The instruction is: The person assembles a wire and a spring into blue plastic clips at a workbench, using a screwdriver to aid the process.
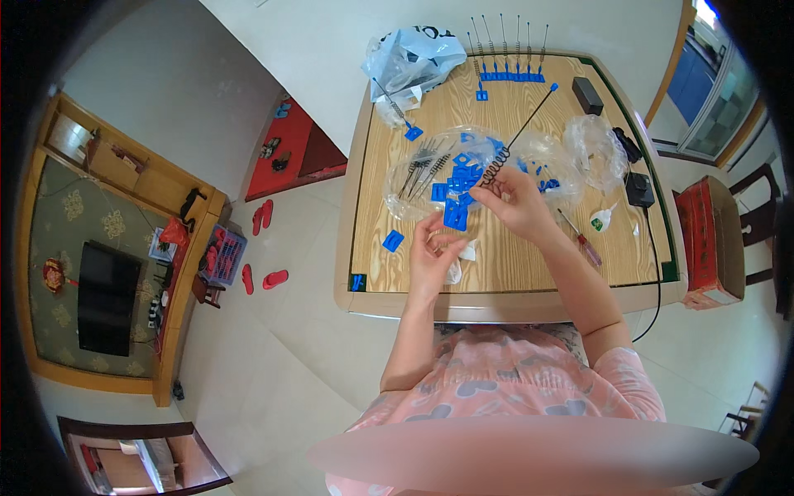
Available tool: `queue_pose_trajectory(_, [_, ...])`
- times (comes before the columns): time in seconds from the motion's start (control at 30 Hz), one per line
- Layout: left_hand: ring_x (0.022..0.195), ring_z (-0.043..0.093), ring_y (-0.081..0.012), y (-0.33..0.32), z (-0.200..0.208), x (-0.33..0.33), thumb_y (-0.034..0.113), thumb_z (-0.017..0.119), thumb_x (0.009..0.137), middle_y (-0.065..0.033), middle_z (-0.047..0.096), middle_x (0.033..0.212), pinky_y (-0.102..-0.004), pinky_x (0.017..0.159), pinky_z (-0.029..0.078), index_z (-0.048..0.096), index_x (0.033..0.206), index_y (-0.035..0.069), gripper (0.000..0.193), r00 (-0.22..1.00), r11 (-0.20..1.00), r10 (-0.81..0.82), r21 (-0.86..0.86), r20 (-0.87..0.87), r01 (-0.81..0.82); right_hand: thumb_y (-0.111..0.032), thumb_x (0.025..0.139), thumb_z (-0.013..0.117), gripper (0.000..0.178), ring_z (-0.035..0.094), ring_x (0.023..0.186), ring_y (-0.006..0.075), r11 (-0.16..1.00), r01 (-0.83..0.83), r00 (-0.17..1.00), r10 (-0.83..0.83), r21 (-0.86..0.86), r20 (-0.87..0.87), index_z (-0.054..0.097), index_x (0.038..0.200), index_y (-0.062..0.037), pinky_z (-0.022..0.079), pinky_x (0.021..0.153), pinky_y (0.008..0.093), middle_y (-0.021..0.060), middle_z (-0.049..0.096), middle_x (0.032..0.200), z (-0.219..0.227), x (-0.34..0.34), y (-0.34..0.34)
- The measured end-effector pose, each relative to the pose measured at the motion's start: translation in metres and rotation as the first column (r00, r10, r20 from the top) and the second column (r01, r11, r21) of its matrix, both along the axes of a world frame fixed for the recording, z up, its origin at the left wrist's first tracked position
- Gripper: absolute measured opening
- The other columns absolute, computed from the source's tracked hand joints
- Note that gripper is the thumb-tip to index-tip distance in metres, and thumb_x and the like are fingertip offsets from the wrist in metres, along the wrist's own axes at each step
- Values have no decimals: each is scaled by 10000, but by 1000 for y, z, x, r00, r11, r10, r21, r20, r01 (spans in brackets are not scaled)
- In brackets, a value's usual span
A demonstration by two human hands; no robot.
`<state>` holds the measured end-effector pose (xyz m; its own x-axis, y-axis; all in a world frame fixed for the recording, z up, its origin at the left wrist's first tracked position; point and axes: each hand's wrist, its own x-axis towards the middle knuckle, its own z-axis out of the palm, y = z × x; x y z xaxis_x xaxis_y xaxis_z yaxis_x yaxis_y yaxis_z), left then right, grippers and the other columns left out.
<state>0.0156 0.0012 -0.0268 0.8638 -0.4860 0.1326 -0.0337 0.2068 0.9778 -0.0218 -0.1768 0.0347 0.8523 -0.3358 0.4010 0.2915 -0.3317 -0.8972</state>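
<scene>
hands at work over a light wooden table (529,264)
right hand (517,202) pinches a black coiled-spring rod (519,136) above clear bags of blue plastic pieces (456,186); left hand (434,252), fingers curled, grips a small pale part.

Pale tiled floor (273,347), white wall (331,41). A wooden TV cabinet (165,273) stands left, red slippers (263,217) nearby, a red chair (711,240) right.

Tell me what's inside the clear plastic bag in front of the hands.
Inside the clear plastic bag: loose black spring rods and small blue plastic pieces. The right hand covers its near edge, hiding whatever lies there.
</scene>
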Motion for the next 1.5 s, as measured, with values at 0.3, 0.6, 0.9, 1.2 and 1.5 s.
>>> queue_pose_trajectory(0.3, [758,562,-260,25,-65,2,46,585,815,-117,574,900,-330,666,456,595,984,-14,179,601,713,-38,443,798,-543,-152,743,673,234,435,531,173,972,67,993,-42,-224,113,511,679,4,356,498,288,81,465,632,17,-7,3])
queue_pose_trajectory(0.6, [628,494,-296,33,-107,-12,119,665,769,-138,482,676,-391,574,385,489,674,-11,239,770,704,58,521,635,-483,-134,741,667,217,438,538,179,975,51,994,-28,-218,107,509,683,3,355,504,292,83,471,641,13,-10,3])
queue_pose_trajectory(0.9, [586,476,-273,35,-113,-10,74,643,770,-133,453,628,-353,534,368,486,658,-24,216,805,791,90,449,587,-416,-99,743,663,202,375,514,131,985,63,995,-48,-164,93,504,677,7,313,480,274,55,429,612,-3,-15,5])
queue_pose_trajectory(1.2, [696,544,-244,50,-125,-6,54,589,812,-127,540,787,-311,630,440,593,886,-17,102,802,845,60,397,595,-358,-102,774,646,188,387,537,102,990,88,992,-98,-113,-85,511,697,5,337,495,262,26,429,595,-58,-28,-9])
queue_pose_trajectory(1.5, [843,546,-294,20,-95,22,128,626,790,-139,568,926,-373,750,431,636,920,9,176,816,617,-44,658,576,-431,-118,796,650,156,423,610,83,993,51,996,-58,-106,-67,542,774,-7,368,561,236,0,473,654,-51,-38,2])
